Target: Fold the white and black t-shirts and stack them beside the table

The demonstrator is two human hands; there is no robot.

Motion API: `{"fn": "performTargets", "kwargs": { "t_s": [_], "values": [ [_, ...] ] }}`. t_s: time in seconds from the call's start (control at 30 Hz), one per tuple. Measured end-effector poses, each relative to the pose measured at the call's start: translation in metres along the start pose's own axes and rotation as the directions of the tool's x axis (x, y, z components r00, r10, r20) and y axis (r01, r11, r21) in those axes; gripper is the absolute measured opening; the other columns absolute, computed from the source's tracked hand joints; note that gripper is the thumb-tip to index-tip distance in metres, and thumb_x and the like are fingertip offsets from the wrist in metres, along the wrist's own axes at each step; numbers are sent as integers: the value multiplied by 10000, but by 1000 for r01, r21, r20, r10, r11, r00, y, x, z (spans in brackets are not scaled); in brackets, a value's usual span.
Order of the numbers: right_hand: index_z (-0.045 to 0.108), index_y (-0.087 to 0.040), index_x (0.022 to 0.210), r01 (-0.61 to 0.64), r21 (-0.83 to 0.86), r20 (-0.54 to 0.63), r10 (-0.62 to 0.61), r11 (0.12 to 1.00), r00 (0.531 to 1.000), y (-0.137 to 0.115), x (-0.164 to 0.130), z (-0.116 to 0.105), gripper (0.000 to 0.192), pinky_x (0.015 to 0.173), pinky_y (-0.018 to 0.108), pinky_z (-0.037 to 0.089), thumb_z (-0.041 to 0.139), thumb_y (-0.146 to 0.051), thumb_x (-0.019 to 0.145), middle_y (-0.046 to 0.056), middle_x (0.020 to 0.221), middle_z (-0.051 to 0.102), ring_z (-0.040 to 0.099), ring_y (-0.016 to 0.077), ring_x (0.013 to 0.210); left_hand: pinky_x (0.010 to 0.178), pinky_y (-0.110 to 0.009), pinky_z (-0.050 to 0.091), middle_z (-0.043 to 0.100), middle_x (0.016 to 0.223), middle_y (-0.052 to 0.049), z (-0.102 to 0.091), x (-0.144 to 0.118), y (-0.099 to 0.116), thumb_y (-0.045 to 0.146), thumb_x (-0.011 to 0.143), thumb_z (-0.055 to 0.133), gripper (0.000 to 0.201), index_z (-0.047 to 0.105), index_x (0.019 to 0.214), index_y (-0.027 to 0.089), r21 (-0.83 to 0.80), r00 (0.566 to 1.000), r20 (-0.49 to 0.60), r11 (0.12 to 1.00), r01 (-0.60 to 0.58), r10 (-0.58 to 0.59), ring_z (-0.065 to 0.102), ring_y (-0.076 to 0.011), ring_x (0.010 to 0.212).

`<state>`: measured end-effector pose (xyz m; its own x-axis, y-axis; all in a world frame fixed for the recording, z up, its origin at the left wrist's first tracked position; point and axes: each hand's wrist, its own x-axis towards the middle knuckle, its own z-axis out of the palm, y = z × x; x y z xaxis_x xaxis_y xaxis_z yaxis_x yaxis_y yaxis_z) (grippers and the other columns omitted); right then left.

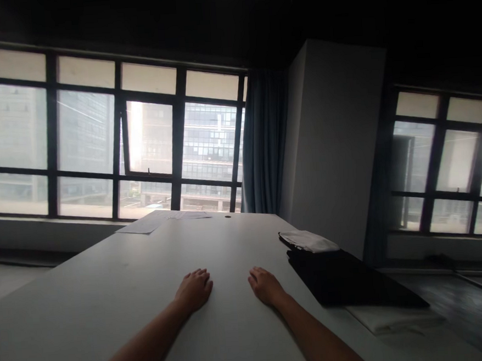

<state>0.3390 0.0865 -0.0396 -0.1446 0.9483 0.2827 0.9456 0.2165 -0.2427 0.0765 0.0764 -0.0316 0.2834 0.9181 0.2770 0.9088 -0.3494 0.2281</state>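
My left hand (194, 290) rests palm down on the white table (231, 335), fingers lying on its surface and holding nothing. A short gap to the right, my right hand (265, 285) also lies palm down on the tabletop, open, with its fingers slightly bent. Nearest to the right hand is a dark flat cloth (351, 280) along the table's right side. On its far end sits a folded whitish cloth (309, 241). Under its near end a pale folded cloth (393, 318) sticks out.
White paper sheets (139, 226) lie at the table's far left end. A small round cable hole (227, 216) is near the far edge. Beyond stand windows (151, 137), a blue curtain (265, 146) and a wide pillar (337, 141).
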Motion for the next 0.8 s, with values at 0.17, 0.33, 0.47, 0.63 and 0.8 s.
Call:
{"fn": "performTargets", "kwargs": {
  "t_s": [0.17, 0.33, 0.47, 0.63, 0.8],
  "values": [
    [628, -122, 1257, 9, 5, 1, -9, 1000, 1000, -2, -1, -2, 451, 1111, 358, 314, 399, -348, 940, 151, 1385, 554, 479, 246, 1309, 1126, -415, 323, 537, 1434, -95, 1, 1, -1, 368, 913, 385, 444, 626, 1253, 217, 3, 1000, 7, 1000, -2, 2, 447, -240, 1355],
    [623, -115, 1261, 10, -1, 4, -10, 1000, 1000, 1, 1, -1, 457, 1120, 346, 297, 399, -355, 943, 156, 1394, 543, 466, 239, 1320, 1124, -398, 325, 534, 1438, -89, 3, 2, -3, 379, 916, 385, 444, 621, 1255, 216, 11, 1000, 5, 1000, -8, 8, 448, -236, 1354],
    [615, -115, 1269, 8, -8, 15, -8, 1000, 1000, 0, -2, -1, 454, 1118, 353, 294, 395, -341, 943, 155, 1411, 527, 453, 242, 1330, 1099, -405, 352, 558, 1411, -95, 0, 0, 0, 361, 921, 384, 412, 635, 1217, 222, 32, 1000, -10, 999, -29, 29, 475, -243, 1325],
    [707, -183, 1091, 28, -22, 10, -28, 999, 1000, -7, -6, -21, 344, 964, 296, 411, 472, -346, 901, 104, 1195, 686, 609, 224, 1119, 927, -432, 470, 675, 1107, -175, -15, -4, 11, 296, 905, 390, 341, 699, 961, 162, 89, 992, -16, 988, -124, 126, 599, -298, 1103],
    [710, -194, 1048, -166, -102, -143, 151, 981, 978, 26, -13, -68, 357, 875, 311, 432, 443, -393, 920, 109, 1061, 721, 651, 230, 1004, 820, -354, 498, 684, 936, -117, -37, -24, -9, 297, 871, 450, 257, 678, 809, 196, 102, 969, 48, 963, -248, 244, 640, -245, 907]
  ]
}}
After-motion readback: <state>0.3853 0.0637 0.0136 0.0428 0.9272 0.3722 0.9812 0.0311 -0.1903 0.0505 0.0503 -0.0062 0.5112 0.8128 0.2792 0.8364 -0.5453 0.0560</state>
